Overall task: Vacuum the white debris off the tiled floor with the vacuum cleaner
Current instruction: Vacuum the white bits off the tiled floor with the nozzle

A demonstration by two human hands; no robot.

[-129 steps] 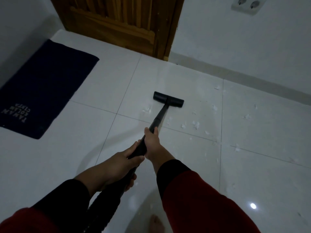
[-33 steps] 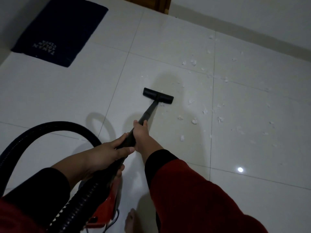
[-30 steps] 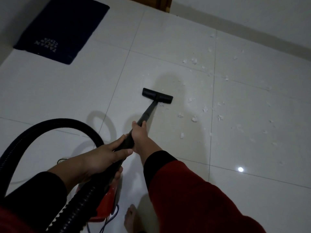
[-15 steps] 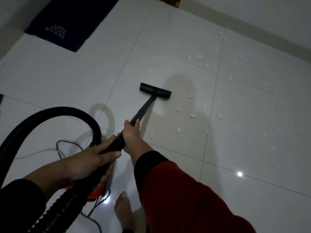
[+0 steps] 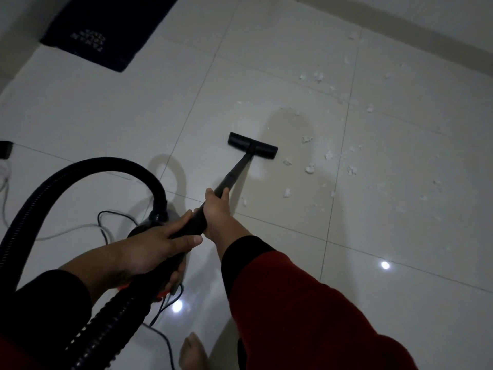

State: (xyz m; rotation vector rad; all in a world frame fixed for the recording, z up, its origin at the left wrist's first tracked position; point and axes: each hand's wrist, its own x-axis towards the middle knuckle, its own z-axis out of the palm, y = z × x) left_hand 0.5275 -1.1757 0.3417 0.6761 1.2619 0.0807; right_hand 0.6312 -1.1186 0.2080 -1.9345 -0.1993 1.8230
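The vacuum's black wand (image 5: 234, 173) runs from my hands out to a flat black floor head (image 5: 252, 145) resting on the white tiled floor (image 5: 106, 108). My right hand (image 5: 216, 208) grips the wand further forward; my left hand (image 5: 152, 251) grips it behind, near the ribbed black hose (image 5: 80, 172) that loops to the left. The red and grey vacuum body (image 5: 157, 222) sits on the floor, mostly hidden under my left hand. White debris (image 5: 309, 169) lies scattered to the right of the head and beyond it.
A dark blue mat (image 5: 106, 28) lies at the upper left. Thin cables (image 5: 106, 222) trail on the floor left of the vacuum body. The wall base (image 5: 426, 46) runs along the upper right. My bare foot (image 5: 193, 351) shows at the bottom.
The view has shifted back and left since the earliest frame; the door is out of view and the hose and vacuum body have come in. Both hands keep their grip on the wand.
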